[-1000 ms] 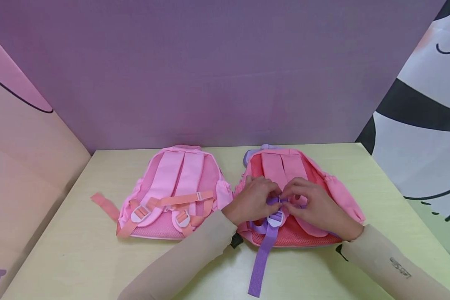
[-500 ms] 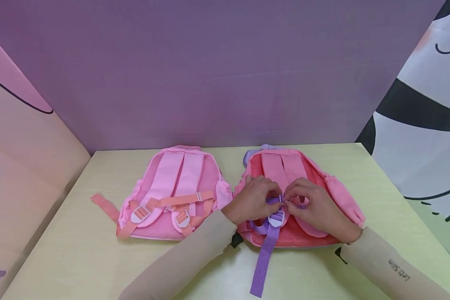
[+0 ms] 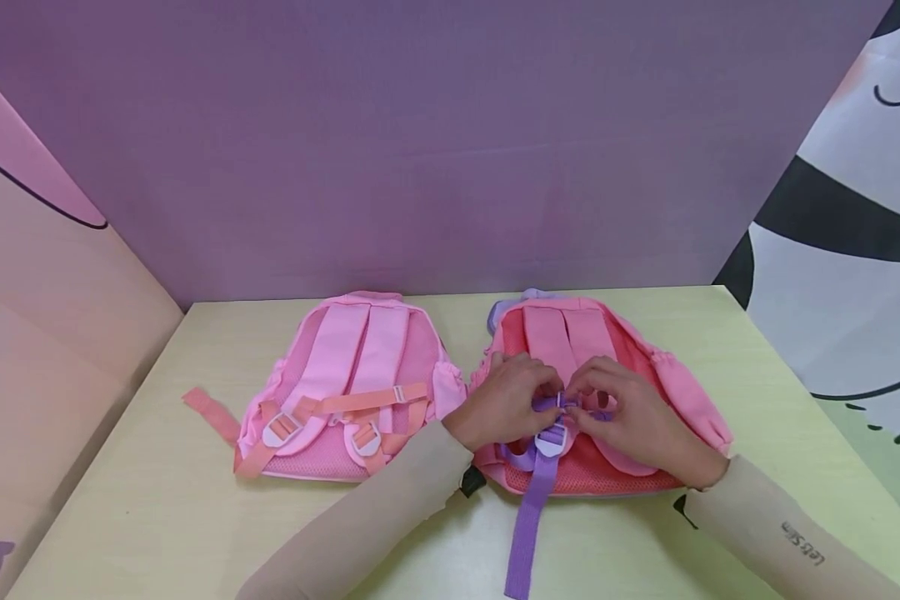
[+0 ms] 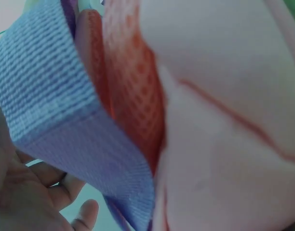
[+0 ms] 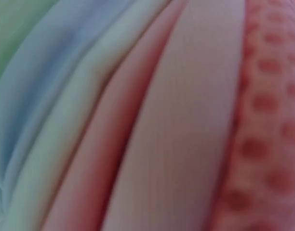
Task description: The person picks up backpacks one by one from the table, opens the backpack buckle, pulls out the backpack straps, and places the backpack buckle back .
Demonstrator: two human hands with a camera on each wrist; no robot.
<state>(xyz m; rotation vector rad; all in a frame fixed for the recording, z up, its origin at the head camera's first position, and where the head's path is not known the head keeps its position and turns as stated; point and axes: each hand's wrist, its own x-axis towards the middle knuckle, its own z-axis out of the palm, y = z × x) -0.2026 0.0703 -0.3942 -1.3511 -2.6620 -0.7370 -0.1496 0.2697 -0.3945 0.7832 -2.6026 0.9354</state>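
A coral-pink backpack (image 3: 588,479) lies back side up on the right half of the table. Across its straps runs a purple chest strap (image 3: 546,403) with a small clip (image 3: 561,400) in the middle. My left hand (image 3: 504,402) pinches this strap just left of the clip, thumb and fingers bent. From the right, my right hand (image 3: 633,412) pinches it close to the clip. Just below sits a white strap adjuster (image 3: 551,440) with a long purple strap end (image 3: 526,533) hanging towards me. Purple webbing (image 4: 46,86) fills much of the left wrist view; the right wrist view has only blurred backpack fabric (image 5: 176,120).
A light-pink backpack (image 3: 345,367) lies to the left, its orange chest strap (image 3: 367,397) fastened and a loose orange strap end (image 3: 208,412) sticking out. The pale wooden table (image 3: 142,500) meets a purple backdrop (image 3: 450,150) behind.
Both hands stay at the clip with only slight fingertip shifts. The hanging purple strap end has drifted a little to the right. The backpacks keep their places.
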